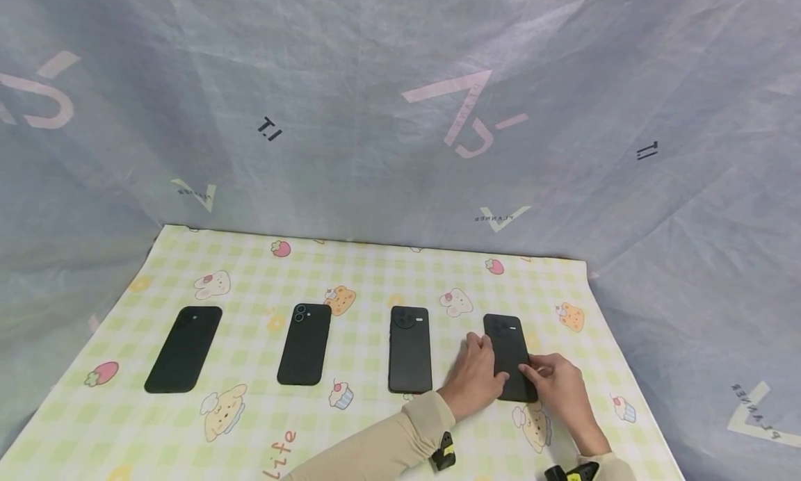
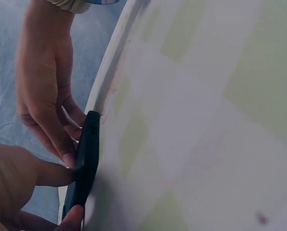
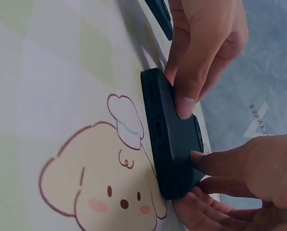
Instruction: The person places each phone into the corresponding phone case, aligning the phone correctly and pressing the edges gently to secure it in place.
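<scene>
At the right of the row a dark phone (image 1: 510,347) lies camera side up, its lens block and a small white mark at the far end. My left hand (image 1: 472,377) grips its left edge, with the thumb over the back. My right hand (image 1: 560,387) holds the right edge between thumb and fingers. In the right wrist view the phone (image 3: 175,154) shows its port end, and both thumbs press on its back. The left wrist view shows the phone (image 2: 89,149) edge-on between the hands.
Three more dark phones lie spaced out leftward: one with a round lens block (image 1: 409,359), one with two lenses (image 1: 304,345) and one at far left (image 1: 183,349). A green-checked cartoon tablecloth (image 1: 350,425) covers the table. Grey printed sheeting (image 1: 350,119) hangs behind.
</scene>
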`<control>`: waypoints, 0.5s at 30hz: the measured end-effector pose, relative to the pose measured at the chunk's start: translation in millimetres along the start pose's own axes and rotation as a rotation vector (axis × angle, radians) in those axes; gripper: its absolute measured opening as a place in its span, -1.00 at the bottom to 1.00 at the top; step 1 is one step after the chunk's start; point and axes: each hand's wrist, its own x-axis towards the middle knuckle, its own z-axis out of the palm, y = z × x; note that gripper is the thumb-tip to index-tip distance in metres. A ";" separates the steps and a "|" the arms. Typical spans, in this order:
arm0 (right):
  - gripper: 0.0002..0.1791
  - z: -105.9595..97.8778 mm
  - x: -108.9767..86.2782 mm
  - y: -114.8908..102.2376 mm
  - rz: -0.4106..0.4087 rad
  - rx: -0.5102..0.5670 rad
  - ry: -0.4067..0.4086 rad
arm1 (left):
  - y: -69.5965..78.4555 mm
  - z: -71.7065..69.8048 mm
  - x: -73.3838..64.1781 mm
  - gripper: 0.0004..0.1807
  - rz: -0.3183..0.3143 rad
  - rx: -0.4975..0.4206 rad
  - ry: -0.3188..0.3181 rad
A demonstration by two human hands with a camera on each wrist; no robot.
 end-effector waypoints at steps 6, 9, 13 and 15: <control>-0.58 -6.0 0.4 4.2 0.006 0.019 -0.052 | -1.3 -7.7 -3.7 -0.16 0.036 -0.046 -0.083; -0.57 -7.9 1.3 7.1 -0.008 0.020 -0.068 | -6.3 -19.1 -10.3 -0.18 0.091 -0.062 -0.143; -0.56 -9.9 1.9 10.1 -0.036 0.019 -0.067 | -21.3 -45.9 -25.3 -0.33 0.237 -0.103 -0.197; -0.57 -11.4 1.7 11.8 -0.047 0.015 -0.045 | -31.5 -66.2 -35.4 -0.42 0.337 -0.132 -0.202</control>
